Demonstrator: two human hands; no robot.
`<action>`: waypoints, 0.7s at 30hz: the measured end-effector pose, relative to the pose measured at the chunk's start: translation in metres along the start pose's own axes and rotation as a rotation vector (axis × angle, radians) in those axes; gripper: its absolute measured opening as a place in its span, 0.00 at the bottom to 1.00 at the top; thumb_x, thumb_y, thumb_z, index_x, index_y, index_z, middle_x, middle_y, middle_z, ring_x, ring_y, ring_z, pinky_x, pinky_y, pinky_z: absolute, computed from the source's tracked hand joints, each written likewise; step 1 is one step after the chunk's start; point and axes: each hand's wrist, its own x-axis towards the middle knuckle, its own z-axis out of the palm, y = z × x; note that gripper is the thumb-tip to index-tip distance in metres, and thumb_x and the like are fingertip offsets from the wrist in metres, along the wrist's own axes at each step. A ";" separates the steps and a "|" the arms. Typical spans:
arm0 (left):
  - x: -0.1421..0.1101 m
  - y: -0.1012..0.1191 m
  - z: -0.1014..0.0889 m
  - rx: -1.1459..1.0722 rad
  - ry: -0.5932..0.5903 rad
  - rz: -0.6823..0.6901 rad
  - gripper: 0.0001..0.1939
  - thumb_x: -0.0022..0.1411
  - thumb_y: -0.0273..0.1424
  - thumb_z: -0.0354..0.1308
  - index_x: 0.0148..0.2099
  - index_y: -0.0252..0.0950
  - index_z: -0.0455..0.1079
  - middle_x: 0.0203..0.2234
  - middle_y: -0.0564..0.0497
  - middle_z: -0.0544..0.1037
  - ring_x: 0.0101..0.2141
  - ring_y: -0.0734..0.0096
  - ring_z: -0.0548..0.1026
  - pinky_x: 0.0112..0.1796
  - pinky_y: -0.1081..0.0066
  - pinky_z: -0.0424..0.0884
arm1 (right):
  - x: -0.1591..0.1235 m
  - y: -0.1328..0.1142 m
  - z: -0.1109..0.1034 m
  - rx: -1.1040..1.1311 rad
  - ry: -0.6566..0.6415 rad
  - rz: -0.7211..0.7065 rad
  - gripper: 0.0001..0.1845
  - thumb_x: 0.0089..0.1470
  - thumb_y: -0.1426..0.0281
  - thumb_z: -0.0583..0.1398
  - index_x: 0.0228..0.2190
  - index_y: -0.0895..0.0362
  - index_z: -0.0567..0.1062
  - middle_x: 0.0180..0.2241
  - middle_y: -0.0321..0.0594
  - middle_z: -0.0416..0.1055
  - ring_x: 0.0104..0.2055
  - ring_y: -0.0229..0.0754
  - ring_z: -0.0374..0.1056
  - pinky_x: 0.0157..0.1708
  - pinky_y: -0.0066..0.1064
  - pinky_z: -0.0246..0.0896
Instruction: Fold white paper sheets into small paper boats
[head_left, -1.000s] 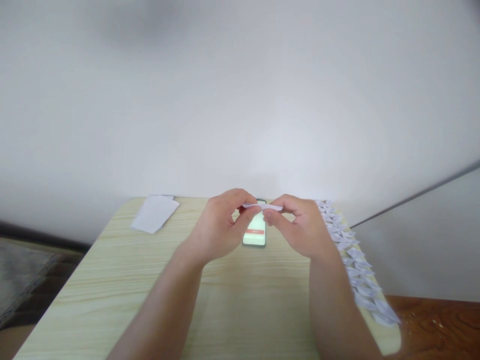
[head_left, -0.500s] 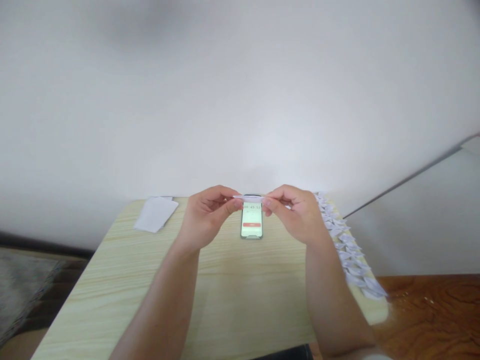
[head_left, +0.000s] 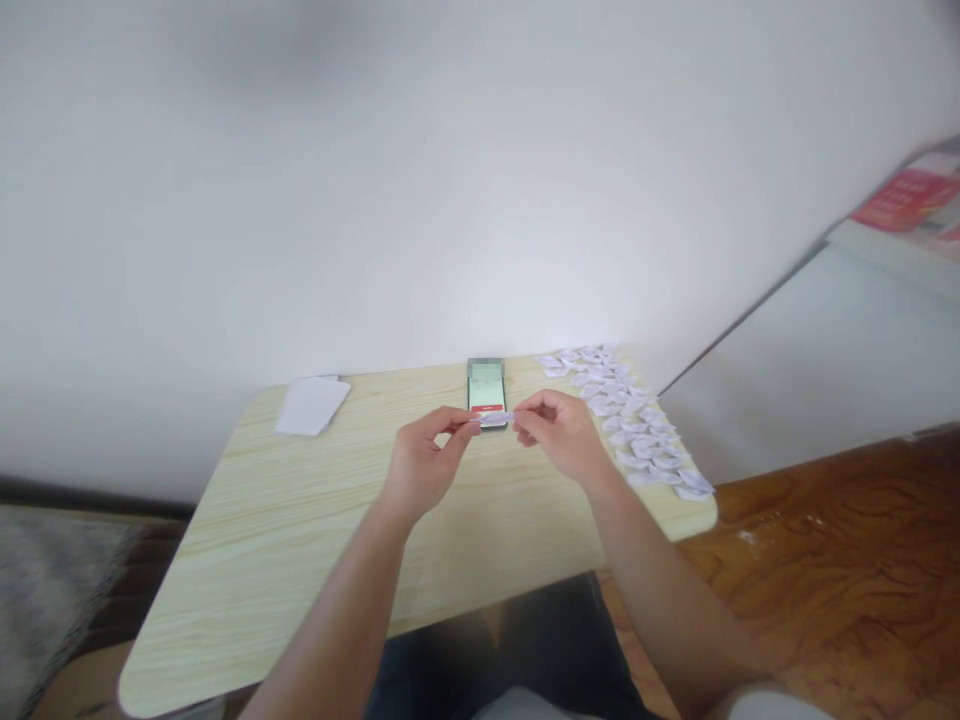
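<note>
A small folded white paper (head_left: 493,418) is stretched between my two hands, above the middle of the table and in front of the phone. My left hand (head_left: 431,455) pinches its left end between thumb and fingers. At the other end, the fingertips of my right hand (head_left: 561,432) are closed on the paper. Its exact folded shape is too small to make out. Behind it lies a phone (head_left: 486,388) with a lit screen and a red button, its lower edge partly covered by the paper.
Several folded white paper pieces (head_left: 630,415) lie in rows along the right side of the wooden table (head_left: 300,540). A stack of flat white paper sheets (head_left: 311,405) rests at the back left. A wall rises behind the table. A white cabinet with red printed items (head_left: 904,200) stands at right.
The view has tilted down and turned right, showing more of the table's front and right side. Both hands, still holding the paper, now appear lower against the phone.
</note>
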 end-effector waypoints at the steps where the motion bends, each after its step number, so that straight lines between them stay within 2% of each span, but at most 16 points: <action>1: -0.003 -0.003 0.005 0.013 -0.005 -0.003 0.12 0.68 0.40 0.60 0.45 0.38 0.80 0.39 0.47 0.85 0.41 0.62 0.81 0.44 0.65 0.75 | -0.002 0.005 0.000 -0.023 0.004 0.012 0.09 0.56 0.63 0.65 0.33 0.57 0.78 0.30 0.39 0.81 0.28 0.39 0.76 0.29 0.29 0.73; 8: -0.021 -0.022 0.030 0.095 -0.055 -0.012 0.12 0.68 0.39 0.59 0.45 0.41 0.80 0.39 0.48 0.85 0.39 0.62 0.81 0.39 0.65 0.75 | -0.006 0.031 -0.003 -0.237 -0.027 0.102 0.03 0.54 0.72 0.63 0.30 0.56 0.79 0.27 0.39 0.80 0.25 0.38 0.75 0.23 0.26 0.69; 12: -0.026 -0.034 0.031 0.167 -0.058 -0.022 0.14 0.68 0.40 0.58 0.51 0.42 0.79 0.38 0.50 0.84 0.38 0.64 0.80 0.44 0.65 0.75 | 0.017 0.040 -0.025 -0.390 -0.053 0.186 0.07 0.61 0.68 0.64 0.34 0.59 0.80 0.33 0.42 0.81 0.30 0.40 0.77 0.30 0.30 0.74; 14: -0.025 -0.045 0.019 0.227 -0.023 -0.045 0.16 0.68 0.41 0.57 0.53 0.42 0.78 0.39 0.49 0.84 0.39 0.64 0.80 0.45 0.65 0.75 | 0.038 0.043 -0.044 -0.502 -0.007 0.234 0.12 0.65 0.64 0.63 0.44 0.60 0.79 0.43 0.45 0.79 0.39 0.43 0.77 0.39 0.37 0.77; 15: -0.023 -0.051 0.009 0.267 0.008 -0.064 0.17 0.68 0.41 0.57 0.53 0.42 0.77 0.40 0.48 0.83 0.41 0.63 0.80 0.46 0.64 0.75 | 0.050 0.044 -0.055 -0.559 0.014 0.254 0.17 0.67 0.62 0.63 0.52 0.58 0.75 0.50 0.45 0.75 0.46 0.45 0.75 0.46 0.42 0.76; 16: -0.020 -0.058 -0.003 0.311 0.042 -0.084 0.17 0.68 0.42 0.57 0.52 0.41 0.78 0.42 0.47 0.83 0.43 0.61 0.79 0.48 0.63 0.74 | 0.062 0.044 -0.066 -0.615 0.042 0.264 0.19 0.67 0.62 0.63 0.55 0.57 0.74 0.55 0.47 0.73 0.51 0.48 0.74 0.49 0.45 0.74; 19: -0.009 -0.079 -0.048 0.463 0.141 -0.154 0.16 0.67 0.41 0.57 0.49 0.38 0.78 0.47 0.44 0.82 0.51 0.55 0.76 0.58 0.57 0.68 | 0.090 0.044 -0.090 -0.759 0.106 0.277 0.20 0.66 0.62 0.63 0.56 0.57 0.73 0.56 0.47 0.72 0.52 0.49 0.73 0.51 0.47 0.73; 21: -0.001 -0.091 -0.080 0.573 0.206 -0.219 0.17 0.66 0.40 0.56 0.50 0.37 0.77 0.53 0.42 0.79 0.58 0.49 0.71 0.64 0.52 0.61 | 0.102 0.044 -0.097 -0.826 0.121 0.281 0.20 0.66 0.62 0.63 0.56 0.57 0.73 0.56 0.47 0.72 0.52 0.49 0.73 0.51 0.47 0.73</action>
